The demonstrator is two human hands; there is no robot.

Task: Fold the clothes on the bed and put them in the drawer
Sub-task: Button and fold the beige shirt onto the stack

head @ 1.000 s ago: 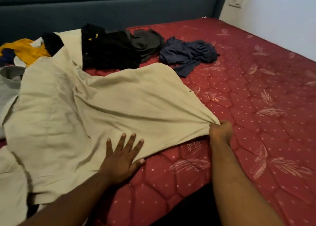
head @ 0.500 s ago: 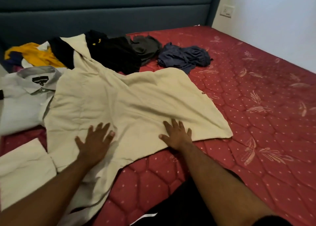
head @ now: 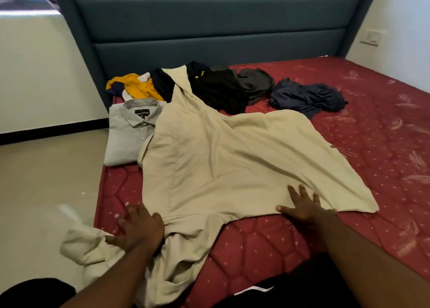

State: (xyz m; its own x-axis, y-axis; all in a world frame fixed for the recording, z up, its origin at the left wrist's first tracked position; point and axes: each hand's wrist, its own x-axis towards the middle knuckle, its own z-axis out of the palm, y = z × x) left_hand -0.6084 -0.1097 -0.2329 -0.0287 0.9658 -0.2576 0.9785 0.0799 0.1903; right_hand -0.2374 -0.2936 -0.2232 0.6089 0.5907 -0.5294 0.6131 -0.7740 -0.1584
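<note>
Smoothing a shirt flat before folding.

Red bed (head: 349,168), with beige shirt (head: 232,163) spread face down across its near half. Beyond the shirt, unfolded dark clothes (head: 218,86) and a navy heap (head: 307,97); just left of it, a folded grey shirt (head: 128,133). Right hand (head: 302,206) flat, fingers spread, pressing the shirt's near hem. Left hand (head: 139,229) pressing the sleeve at the bed's left edge, fingers apart. Likely next: fold that sleeve inward. No drawer in view.
</note>
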